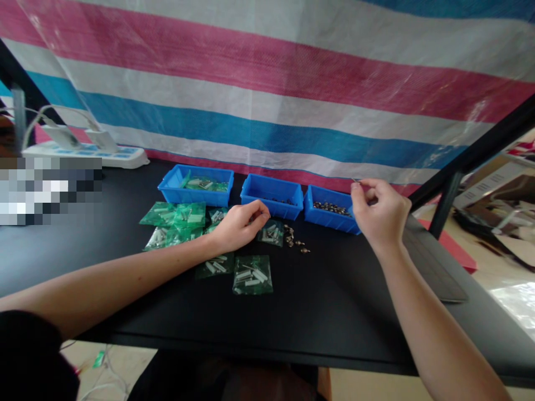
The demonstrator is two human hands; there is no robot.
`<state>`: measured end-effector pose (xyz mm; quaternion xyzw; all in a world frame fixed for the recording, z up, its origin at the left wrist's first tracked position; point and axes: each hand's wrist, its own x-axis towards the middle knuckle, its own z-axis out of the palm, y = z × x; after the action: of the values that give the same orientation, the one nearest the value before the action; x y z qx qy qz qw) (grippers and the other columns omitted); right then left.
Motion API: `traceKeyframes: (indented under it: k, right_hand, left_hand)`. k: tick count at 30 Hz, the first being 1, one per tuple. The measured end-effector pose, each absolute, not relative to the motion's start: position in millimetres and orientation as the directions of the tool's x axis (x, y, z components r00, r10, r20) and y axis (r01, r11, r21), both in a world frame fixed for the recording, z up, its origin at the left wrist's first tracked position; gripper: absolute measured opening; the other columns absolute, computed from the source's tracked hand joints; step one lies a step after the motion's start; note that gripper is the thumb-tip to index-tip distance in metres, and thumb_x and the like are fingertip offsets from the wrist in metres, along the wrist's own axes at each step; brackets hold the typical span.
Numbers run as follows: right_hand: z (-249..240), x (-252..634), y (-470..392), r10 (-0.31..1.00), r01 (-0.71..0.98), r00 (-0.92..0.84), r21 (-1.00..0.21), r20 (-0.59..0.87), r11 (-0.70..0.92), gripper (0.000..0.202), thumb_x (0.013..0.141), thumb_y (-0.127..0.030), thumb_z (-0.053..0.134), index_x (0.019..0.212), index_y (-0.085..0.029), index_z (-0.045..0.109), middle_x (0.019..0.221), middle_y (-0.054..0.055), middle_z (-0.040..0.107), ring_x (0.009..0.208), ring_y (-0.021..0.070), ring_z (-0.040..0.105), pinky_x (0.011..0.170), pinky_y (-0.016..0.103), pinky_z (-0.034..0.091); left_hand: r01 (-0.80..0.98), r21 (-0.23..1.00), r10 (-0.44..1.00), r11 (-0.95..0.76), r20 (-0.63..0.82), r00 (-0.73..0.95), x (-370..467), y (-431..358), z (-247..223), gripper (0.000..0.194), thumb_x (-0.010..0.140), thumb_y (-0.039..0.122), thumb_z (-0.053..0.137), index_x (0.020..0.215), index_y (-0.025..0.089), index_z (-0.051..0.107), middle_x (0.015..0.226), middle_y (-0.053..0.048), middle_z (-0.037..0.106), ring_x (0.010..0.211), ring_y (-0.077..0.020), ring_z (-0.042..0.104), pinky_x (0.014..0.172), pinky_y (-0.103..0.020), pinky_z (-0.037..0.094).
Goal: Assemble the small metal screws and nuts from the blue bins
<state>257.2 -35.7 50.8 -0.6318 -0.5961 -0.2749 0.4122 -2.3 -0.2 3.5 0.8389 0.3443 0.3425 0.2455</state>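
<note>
My left hand point(240, 227) is closed, thumb and fingertips pinched together in front of the middle blue bin point(271, 207); whatever they hold is too small to make out. My right hand point(381, 214) is raised by the right blue bin point(334, 221), which holds many small metal parts point(330, 208). Its thumb and forefinger pinch a small thin piece point(355, 180), whose tip just shows. Loose small metal parts point(290, 236) lie on the table right of my left hand. Beside them is a green bag of white and metal pieces point(272, 234), with another such bag point(252, 275) nearer me.
Several more filled green bags point(175, 216) are spread left of my left hand. The left blue bin point(194, 196) holds more bags. A white power strip point(125, 157) with plugs stands at the back left. A flat dark panel point(434, 267) lies along the right edge of the black table point(326, 317).
</note>
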Motion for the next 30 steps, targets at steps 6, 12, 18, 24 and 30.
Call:
traceKeyframes:
  k: [6, 12, 18, 24, 30]
  right_hand:
    - [51.0, 263.5, -33.3, 0.521, 0.983, 0.15, -0.183, 0.84, 0.012, 0.028, 0.081, -0.036, 0.047, 0.08, -0.014, 0.065, 0.05, 0.003, 0.056, 0.05, 0.018, 0.056, 0.056, 0.027, 0.042]
    - [48.8, 267.5, -31.0, 0.537, 0.983, 0.171, -0.182, 0.826, -0.032, 0.031, 0.08, -0.036, 0.045, 0.078, -0.014, 0.066, 0.051, 0.005, 0.058, 0.052, 0.019, 0.056, 0.055, 0.027, 0.04]
    - [44.1, 271.0, -29.6, 0.672, 0.979, 0.201, -0.13, 0.712, -0.156, 0.026, 0.079, -0.037, 0.05, 0.077, -0.017, 0.066, 0.058, 0.006, 0.062, 0.054, 0.0207, 0.057, 0.052, 0.027, 0.035]
    - [48.0, 246.1, -39.4, 0.722, 0.99, 0.034, -0.121, 0.692, 0.069, 0.022, 0.08, -0.033, 0.049, 0.079, -0.018, 0.065, 0.056, 0.003, 0.06, 0.055, 0.0185, 0.059, 0.055, 0.026, 0.038]
    - [44.0, 220.5, -48.7, 0.801, 0.961, -0.155, -0.1, 0.578, 0.258, 0.016, 0.08, -0.028, 0.052, 0.081, -0.019, 0.064, 0.059, 0.001, 0.061, 0.057, 0.0157, 0.057, 0.057, 0.024, 0.038]
  left_hand:
    - [0.423, 0.617, 0.722, -0.664, 0.383, 0.576, -3.3, 0.1, 3.3, 0.016, 0.084, 0.022, 0.042, 0.081, 0.014, 0.056, 0.063, 0.002, 0.057, 0.058, -0.01, 0.053, 0.054, -0.019, 0.037]
    - [0.422, 0.591, 0.698, -0.687, 0.376, 0.61, -2.8, -0.9, 4.1, 0.016, 0.084, 0.021, 0.043, 0.081, 0.014, 0.057, 0.064, 0.001, 0.058, 0.057, -0.0095, 0.051, 0.053, -0.018, 0.035]
    - [0.422, 0.585, 0.687, -0.692, 0.355, 0.635, -3.0, -1.4, 5.6, 0.014, 0.083, 0.019, 0.045, 0.081, 0.014, 0.057, 0.067, 0.001, 0.059, 0.059, -0.01, 0.052, 0.055, -0.019, 0.036]
    - [0.41, 0.573, 0.667, -0.709, 0.357, 0.654, -2.6, -1.3, 4.9, 0.013, 0.082, 0.017, 0.044, 0.08, 0.015, 0.057, 0.068, 0.001, 0.059, 0.059, -0.0099, 0.052, 0.055, -0.019, 0.036]
    - [0.416, 0.56, 0.659, -0.717, 0.349, 0.666, -3.7, -1.5, 4.6, 0.014, 0.082, 0.018, 0.043, 0.081, 0.014, 0.057, 0.07, -0.001, 0.061, 0.061, -0.0107, 0.053, 0.056, -0.02, 0.037]
